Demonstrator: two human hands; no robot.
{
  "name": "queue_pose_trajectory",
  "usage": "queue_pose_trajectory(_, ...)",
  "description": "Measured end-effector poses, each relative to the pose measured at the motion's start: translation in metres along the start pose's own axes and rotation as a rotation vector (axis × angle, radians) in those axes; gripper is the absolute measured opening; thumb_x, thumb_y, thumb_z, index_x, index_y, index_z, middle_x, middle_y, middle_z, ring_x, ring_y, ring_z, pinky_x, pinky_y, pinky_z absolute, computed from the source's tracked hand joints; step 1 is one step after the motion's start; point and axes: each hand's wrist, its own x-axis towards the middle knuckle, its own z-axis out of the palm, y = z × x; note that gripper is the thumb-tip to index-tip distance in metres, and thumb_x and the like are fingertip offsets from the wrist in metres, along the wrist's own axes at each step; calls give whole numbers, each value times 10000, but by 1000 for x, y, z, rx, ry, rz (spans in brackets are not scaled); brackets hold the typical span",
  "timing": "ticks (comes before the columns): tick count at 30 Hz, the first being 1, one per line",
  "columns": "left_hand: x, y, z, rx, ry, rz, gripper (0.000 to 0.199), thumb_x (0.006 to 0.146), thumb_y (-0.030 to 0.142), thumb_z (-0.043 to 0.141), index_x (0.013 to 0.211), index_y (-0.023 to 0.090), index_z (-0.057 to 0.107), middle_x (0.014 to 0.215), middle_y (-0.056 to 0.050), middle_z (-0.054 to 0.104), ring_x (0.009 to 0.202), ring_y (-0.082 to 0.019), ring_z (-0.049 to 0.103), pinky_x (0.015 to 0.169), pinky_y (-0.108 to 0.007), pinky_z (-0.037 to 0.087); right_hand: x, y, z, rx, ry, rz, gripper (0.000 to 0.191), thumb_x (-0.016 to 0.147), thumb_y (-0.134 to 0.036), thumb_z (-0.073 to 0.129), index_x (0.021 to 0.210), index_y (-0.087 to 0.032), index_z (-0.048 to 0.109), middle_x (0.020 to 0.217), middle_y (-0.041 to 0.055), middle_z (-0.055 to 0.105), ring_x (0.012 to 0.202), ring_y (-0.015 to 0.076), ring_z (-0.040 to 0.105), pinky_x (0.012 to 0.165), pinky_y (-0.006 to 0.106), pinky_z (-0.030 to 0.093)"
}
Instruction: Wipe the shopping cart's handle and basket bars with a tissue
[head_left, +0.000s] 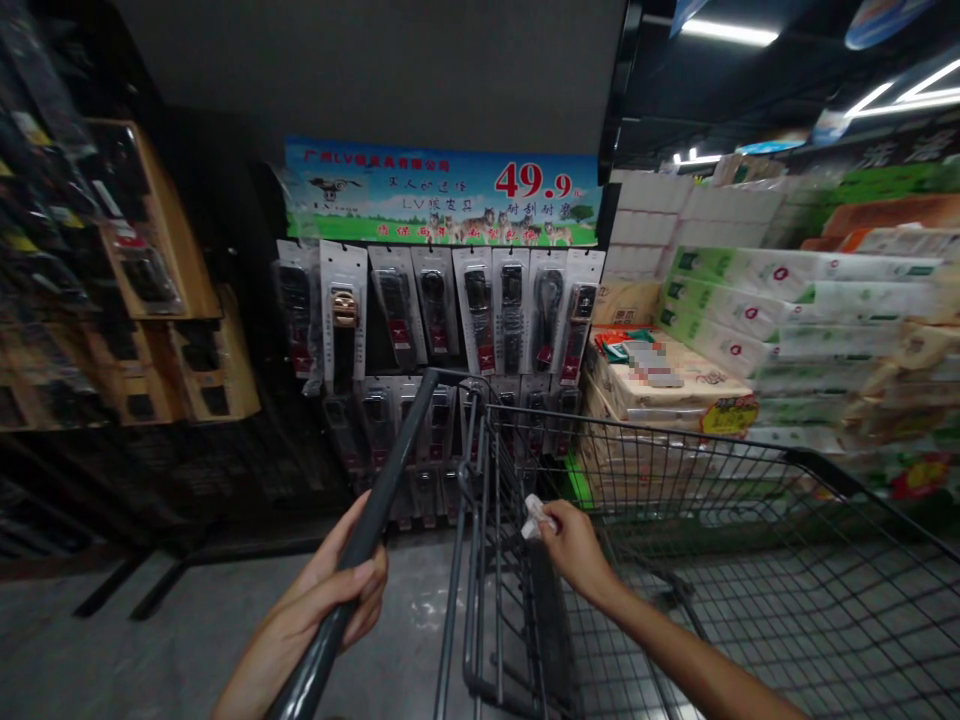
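Observation:
My left hand [341, 585] is wrapped round the dark grey handle bar [396, 455] of a shopping cart. Pinched in the fingers of my right hand [577, 550] is a small crumpled white tissue [535, 516]. That hand is over the wire basket [697, 450] of the cart, close to its folding rear gate [480, 560]. I see no goods in the visible part of the basket.
Belts in clear packs [480, 300] hang on a dark wall under a price sign [442, 195]. Wooden display boxes [161, 240] stand at left. Stacked packs of paper goods [780, 320] rise behind the cart at right. Grey floor [420, 600] shows below.

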Motion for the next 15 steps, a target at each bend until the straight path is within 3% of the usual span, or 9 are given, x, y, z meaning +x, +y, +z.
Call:
queue_pose_trajectory(2,0,1,-1,34,26,-14,763,802,219,639,1438,273,220,605,47,543,401,-66,396,420,-231,263,-6,12,13,-103,-2,-87,217,695,-50,445,734,-148,634,809,85,668,788,183,619,741,264,449)
queue_pose_trajectory(6,-1,2,-2,77,72,-18,760,771,247,681,1418,292,286,623,41,538,422,-84,414,429,-242,278,-18,41,34,-183,-70,-24,234,630,15,424,682,-163,568,733,58,646,717,175,600,652,233,410)
queue_pose_trajectory(12,0,0,-5,101,99,-5,700,785,229,674,1398,296,341,642,27,561,451,-95,449,444,-239,306,-21,63,43,-190,-47,-36,268,624,37,411,711,-166,563,779,56,647,742,174,604,666,223,405)
queue_pose_trajectory(15,3,-2,-6,91,90,2,778,732,226,717,1401,303,328,592,55,528,375,-68,383,403,-226,248,-18,73,46,-222,-65,19,300,614,64,390,707,-158,568,791,77,656,761,179,611,674,224,405)
